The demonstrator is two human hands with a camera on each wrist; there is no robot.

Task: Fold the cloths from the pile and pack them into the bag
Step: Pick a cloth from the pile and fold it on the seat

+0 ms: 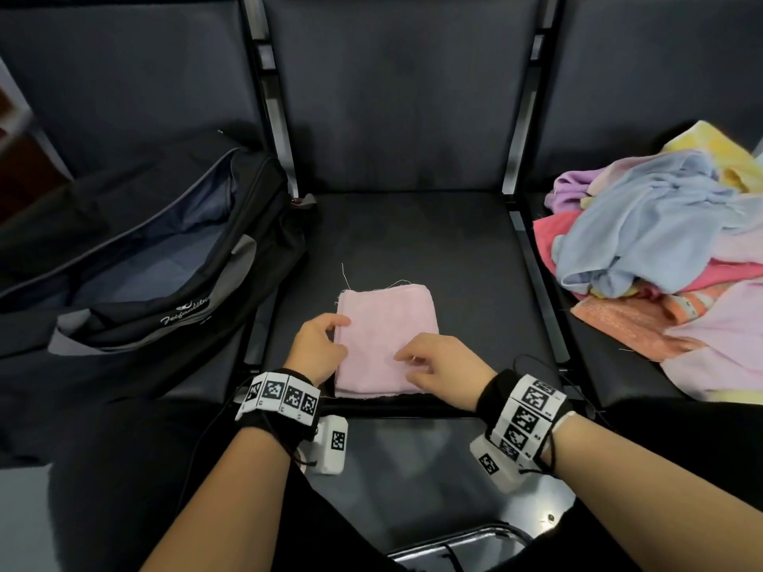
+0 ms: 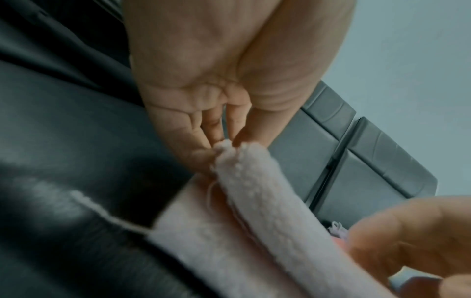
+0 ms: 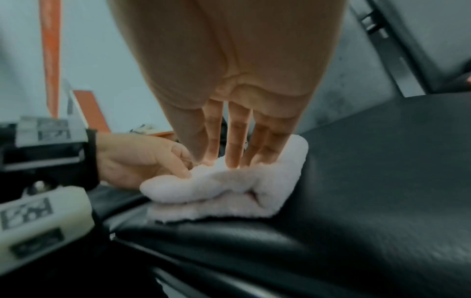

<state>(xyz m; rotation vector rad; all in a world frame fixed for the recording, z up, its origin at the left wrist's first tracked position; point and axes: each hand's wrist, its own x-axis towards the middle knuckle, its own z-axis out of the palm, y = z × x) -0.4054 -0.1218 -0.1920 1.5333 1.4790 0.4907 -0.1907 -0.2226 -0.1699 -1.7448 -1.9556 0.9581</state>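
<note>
A folded pink cloth lies flat on the middle seat. My left hand is at its left edge, and in the left wrist view the thumb and fingertips pinch the thick folded edge of the cloth. My right hand rests on the near right part of the cloth. In the right wrist view its straight fingers press down on the pink cloth. The black bag lies unzipped on the left seat. A pile of cloths sits on the right seat.
The three dark seats share metal dividers and high backrests. The bag's mouth gapes toward the middle seat. Loose threads stick out from the pink cloth's far edge. My knees are close against the seat front.
</note>
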